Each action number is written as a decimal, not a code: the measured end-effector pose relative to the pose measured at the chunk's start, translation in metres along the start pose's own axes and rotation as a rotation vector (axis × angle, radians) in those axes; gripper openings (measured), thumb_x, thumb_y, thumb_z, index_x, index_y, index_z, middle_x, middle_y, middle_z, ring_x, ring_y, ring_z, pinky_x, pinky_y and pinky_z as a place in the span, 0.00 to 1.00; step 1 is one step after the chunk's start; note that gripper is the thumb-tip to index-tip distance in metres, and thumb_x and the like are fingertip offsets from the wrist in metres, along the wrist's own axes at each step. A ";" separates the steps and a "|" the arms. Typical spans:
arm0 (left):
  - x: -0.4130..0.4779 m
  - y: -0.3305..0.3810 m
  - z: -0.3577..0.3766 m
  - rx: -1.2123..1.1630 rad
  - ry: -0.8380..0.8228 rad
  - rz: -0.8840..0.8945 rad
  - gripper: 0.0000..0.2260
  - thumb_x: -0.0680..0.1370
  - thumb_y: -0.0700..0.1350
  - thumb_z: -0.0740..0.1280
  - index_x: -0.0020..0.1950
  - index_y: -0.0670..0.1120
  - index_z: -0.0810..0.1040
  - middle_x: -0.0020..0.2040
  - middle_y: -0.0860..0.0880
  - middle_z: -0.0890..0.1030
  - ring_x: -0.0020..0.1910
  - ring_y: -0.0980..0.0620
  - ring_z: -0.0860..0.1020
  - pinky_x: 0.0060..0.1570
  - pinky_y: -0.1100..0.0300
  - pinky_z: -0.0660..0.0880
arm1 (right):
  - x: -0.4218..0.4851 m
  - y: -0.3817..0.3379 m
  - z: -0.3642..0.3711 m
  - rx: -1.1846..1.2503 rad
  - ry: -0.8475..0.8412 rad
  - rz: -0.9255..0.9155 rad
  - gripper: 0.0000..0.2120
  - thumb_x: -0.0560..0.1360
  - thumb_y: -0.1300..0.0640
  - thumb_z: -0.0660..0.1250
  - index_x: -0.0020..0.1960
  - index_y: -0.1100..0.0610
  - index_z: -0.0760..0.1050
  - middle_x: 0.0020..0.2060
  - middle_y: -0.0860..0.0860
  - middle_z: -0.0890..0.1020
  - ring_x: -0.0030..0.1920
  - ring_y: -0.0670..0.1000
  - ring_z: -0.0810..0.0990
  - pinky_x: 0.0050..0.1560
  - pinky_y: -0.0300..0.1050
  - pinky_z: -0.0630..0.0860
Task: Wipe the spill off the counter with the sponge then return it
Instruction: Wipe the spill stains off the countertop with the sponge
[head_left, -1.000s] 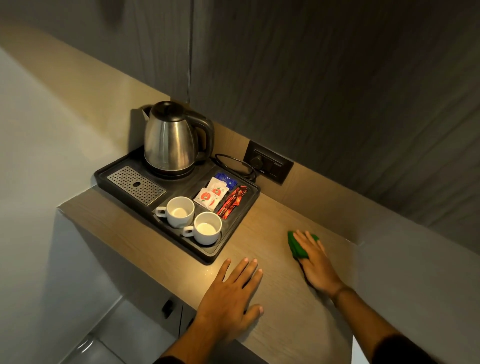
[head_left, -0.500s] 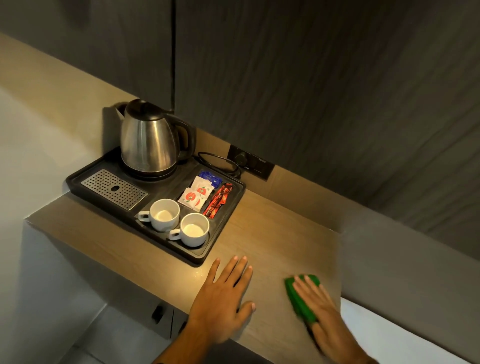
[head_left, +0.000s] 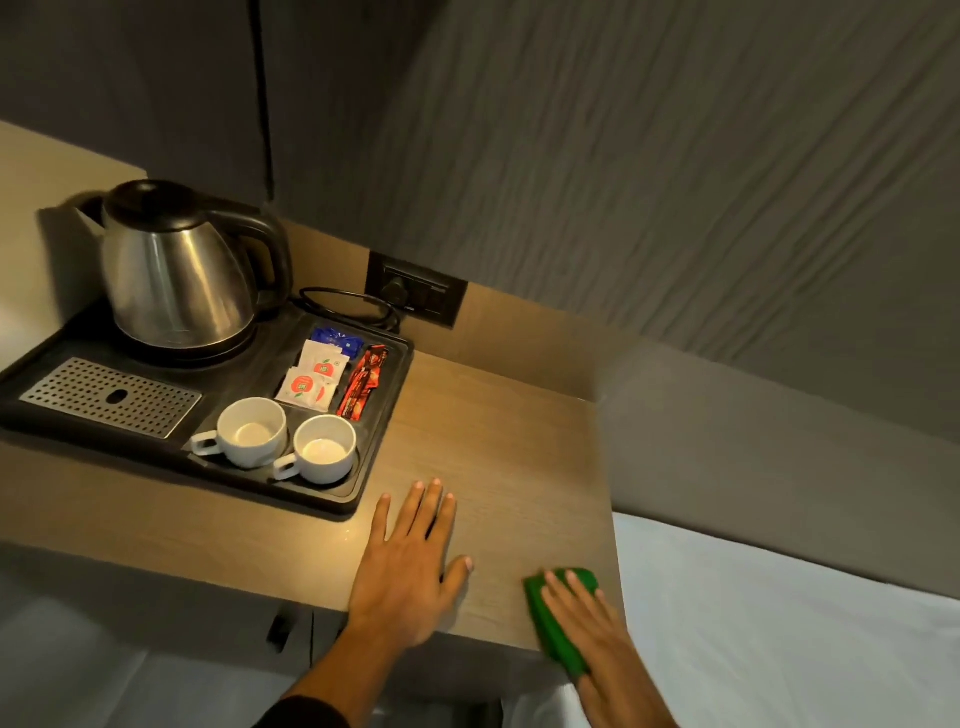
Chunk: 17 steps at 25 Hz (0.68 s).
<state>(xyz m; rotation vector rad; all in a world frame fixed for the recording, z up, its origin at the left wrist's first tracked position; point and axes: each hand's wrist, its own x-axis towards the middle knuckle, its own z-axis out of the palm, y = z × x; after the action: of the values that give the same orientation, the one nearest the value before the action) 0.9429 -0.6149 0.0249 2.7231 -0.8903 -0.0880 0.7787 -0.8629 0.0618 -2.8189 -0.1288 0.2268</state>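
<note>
A green sponge (head_left: 550, 618) lies at the front right corner of the wooden counter (head_left: 498, 447), partly over the front edge. My right hand (head_left: 602, 644) presses flat on top of it, fingers spread over the sponge. To its left my left hand (head_left: 410, 561) rests palm down on the counter with the fingers apart and nothing in it. A small wet glint shows on the wood near the tray's front corner, just left of my left hand. No other spill is visible.
A black tray (head_left: 384, 415) at the left holds a steel kettle (head_left: 176, 270), two white cups (head_left: 254, 431), sachets (head_left: 317, 374) and a drip grate (head_left: 109, 395). A wall socket (head_left: 415, 296) with a cord sits behind. A white bed surface (head_left: 779, 634) lies right of the counter.
My right hand has slid the sponge from the counter's back right toward me to the front right corner. My left hand has stayed flat in place. The view has shifted right.
</note>
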 end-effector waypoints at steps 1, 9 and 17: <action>0.000 0.000 0.000 0.001 0.000 -0.002 0.36 0.85 0.67 0.48 0.85 0.47 0.45 0.86 0.45 0.44 0.84 0.44 0.40 0.80 0.33 0.45 | 0.000 0.006 -0.006 0.020 0.058 0.061 0.43 0.72 0.66 0.60 0.82 0.45 0.49 0.82 0.41 0.48 0.83 0.50 0.45 0.82 0.52 0.41; -0.002 0.003 -0.006 0.035 -0.024 0.006 0.36 0.84 0.66 0.46 0.86 0.46 0.46 0.86 0.43 0.45 0.84 0.43 0.42 0.80 0.33 0.45 | 0.074 -0.057 0.010 0.103 0.273 0.228 0.39 0.74 0.64 0.60 0.83 0.49 0.53 0.83 0.48 0.56 0.83 0.50 0.48 0.83 0.58 0.43; -0.009 0.009 -0.020 -0.015 -0.070 -0.014 0.35 0.87 0.64 0.51 0.85 0.45 0.43 0.87 0.43 0.43 0.84 0.43 0.41 0.80 0.34 0.46 | 0.016 -0.024 0.003 0.141 0.279 0.280 0.37 0.77 0.71 0.60 0.81 0.49 0.55 0.82 0.49 0.60 0.83 0.53 0.52 0.82 0.60 0.50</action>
<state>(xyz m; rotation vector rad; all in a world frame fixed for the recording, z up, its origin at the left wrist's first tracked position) 0.9329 -0.6118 0.0466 2.7275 -0.8866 -0.1937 0.7927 -0.8375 0.0646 -2.6857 0.3318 -0.0955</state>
